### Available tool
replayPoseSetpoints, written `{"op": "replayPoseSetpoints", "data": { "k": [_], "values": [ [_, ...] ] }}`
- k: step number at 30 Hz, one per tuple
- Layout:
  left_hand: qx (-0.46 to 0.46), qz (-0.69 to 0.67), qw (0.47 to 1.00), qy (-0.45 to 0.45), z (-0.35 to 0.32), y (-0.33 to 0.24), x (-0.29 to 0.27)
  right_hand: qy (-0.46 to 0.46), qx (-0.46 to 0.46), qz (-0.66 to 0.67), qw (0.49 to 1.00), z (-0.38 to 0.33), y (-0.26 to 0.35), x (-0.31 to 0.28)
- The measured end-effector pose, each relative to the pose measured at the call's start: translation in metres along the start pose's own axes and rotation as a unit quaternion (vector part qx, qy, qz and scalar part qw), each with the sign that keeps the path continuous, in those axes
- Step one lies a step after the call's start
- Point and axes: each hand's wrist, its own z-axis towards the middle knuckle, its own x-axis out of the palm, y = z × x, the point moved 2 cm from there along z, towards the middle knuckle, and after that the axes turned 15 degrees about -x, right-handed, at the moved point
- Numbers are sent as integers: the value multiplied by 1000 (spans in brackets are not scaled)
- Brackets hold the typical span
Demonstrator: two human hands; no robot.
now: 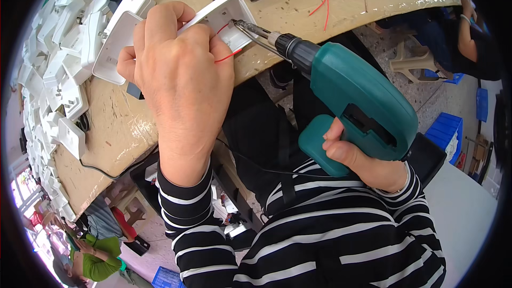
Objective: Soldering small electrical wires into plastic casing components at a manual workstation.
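White plastic casing, light, stiff, likely brittle, clenched at its near edge by left hand on desk; right hand fingers gripped green drill.

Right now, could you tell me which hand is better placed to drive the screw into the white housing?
The right hand, probably: it grips the green power screwdriver, whose bit already points into the white housing. The left hand is occupied pinning that housing against the table edge.

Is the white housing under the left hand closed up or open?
Open: the white housing shows its hollow inside, red wires trailing out, the drill bit reaching in.
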Motion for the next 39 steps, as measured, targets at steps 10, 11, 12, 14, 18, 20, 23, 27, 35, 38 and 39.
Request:
{"op": "replayPoseSetpoints", "data": {
  "k": [10,11,12,14,18,20,23,27,35,38,39],
  "values": [
    [2,10,1000,1,1,0,-1,17,-47,14,999,-2,-2,-1],
    [0,9,1000,3,0,0,-1,6,-46,30,998,-2,-1,-1],
    [0,9,1000,3,0,0,-1,6,-46,29,998,-3,-1,0],
    [-2,7,1000,4,0,0,-1,-16,-32,66,997,-5,-3,1],
    [1,7,1000,2,0,0,-1,2,-73,58,996,-6,-8,-1],
    [-1,10,1000,3,0,0,1,-6,-65,60,996,-6,-8,-1],
    [-1,2,1000,0,-1,1,0,35,-103,32,994,-8,-10,-4],
    [-1,4,1000,9,-3,4,-5,32,-74,74,994,-12,-1,-10],
    [40,-110,993,6,-23,18,-21,35,18,82,996,-20,10,-24],
    [108,-129,984,-53,-26,25,-14,20,7,87,996,-19,10,-23],
    [107,-130,984,-53,-26,24,-13,21,7,86,996,-19,10,-23]
  ]
}}
